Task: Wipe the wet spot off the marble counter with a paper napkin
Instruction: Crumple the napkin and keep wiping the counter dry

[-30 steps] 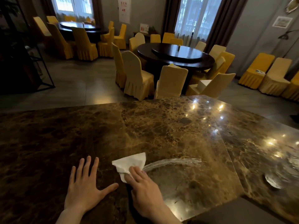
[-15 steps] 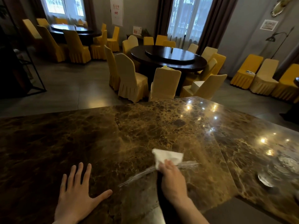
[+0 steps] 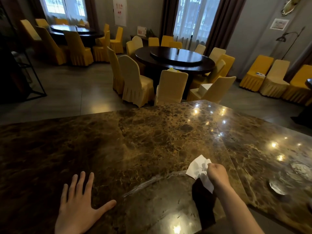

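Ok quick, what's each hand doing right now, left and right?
Left hand: open, flat on the marble counter, holding nothing.
Right hand: closed around the paper napkin.

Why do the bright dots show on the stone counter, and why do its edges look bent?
Head view: the bright dots are glare, probably lamps overhead, on the polished marble counter; its far edge bows from wide-angle distortion; the right hand holding the paper napkin casts a dark shadow toward the camera; the left hand lies flat; the room behind is dim, windows overexposed.
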Motion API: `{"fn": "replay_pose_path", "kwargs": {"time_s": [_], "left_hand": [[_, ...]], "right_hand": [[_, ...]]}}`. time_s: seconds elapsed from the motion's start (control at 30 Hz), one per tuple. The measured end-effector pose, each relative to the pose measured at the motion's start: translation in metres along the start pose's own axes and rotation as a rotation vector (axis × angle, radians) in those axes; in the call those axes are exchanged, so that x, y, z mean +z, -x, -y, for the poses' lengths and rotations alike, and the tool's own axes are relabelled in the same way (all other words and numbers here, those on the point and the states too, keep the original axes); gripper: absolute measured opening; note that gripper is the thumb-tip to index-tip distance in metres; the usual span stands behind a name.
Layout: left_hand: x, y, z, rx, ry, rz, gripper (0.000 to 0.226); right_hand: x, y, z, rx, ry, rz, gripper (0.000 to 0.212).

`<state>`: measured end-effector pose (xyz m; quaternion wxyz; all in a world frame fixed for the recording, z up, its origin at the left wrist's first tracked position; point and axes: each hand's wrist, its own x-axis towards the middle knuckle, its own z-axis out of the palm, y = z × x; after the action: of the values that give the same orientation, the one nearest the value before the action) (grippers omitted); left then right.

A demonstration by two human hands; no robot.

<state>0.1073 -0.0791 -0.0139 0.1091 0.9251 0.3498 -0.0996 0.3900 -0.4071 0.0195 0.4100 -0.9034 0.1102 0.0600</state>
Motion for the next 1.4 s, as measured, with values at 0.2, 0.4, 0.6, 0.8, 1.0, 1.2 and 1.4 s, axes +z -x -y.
{"fn": "replay_pose_path", "kwargs": {"time_s": [0.2, 0.4, 0.6, 0.8, 1.0, 1.2, 1.4], "left_hand": [[-0.004, 0.0, -0.004, -0.009, 0.002, 0.017, 0.142], [-0.007, -0.001, -0.004, -0.013, 0.005, 0.05, 0.144], [-0.008, 0.0, -0.006, -0.021, 0.003, 0.048, 0.146], [-0.008, -0.001, -0.006, -0.027, -0.001, 0.056, 0.146], [-0.01, 0.0, -0.007, -0.027, -0.004, 0.059, 0.145], [-0.01, 0.0, -0.009, -0.039, -0.01, 0.064, 0.145], [-0.012, 0.0, -0.008, -0.046, -0.02, 0.072, 0.143]], "right_hand": [[0.007, 0.016, -0.007, -0.351, 0.456, 0.009, 0.011], [0.024, 0.024, 0.003, -0.594, 0.576, 0.058, 0.045], [0.03, 0.031, 0.006, -0.648, 0.419, 0.122, 0.031], [0.026, 0.008, -0.009, -0.603, 0.605, 0.034, 0.021], [0.032, 0.001, -0.019, -0.393, 0.481, -0.092, 0.022], [0.07, 0.06, 0.005, -0.589, 0.431, 0.021, 0.022], [0.083, 0.087, 0.006, -0.918, 0.33, 0.123, 0.046]]}}
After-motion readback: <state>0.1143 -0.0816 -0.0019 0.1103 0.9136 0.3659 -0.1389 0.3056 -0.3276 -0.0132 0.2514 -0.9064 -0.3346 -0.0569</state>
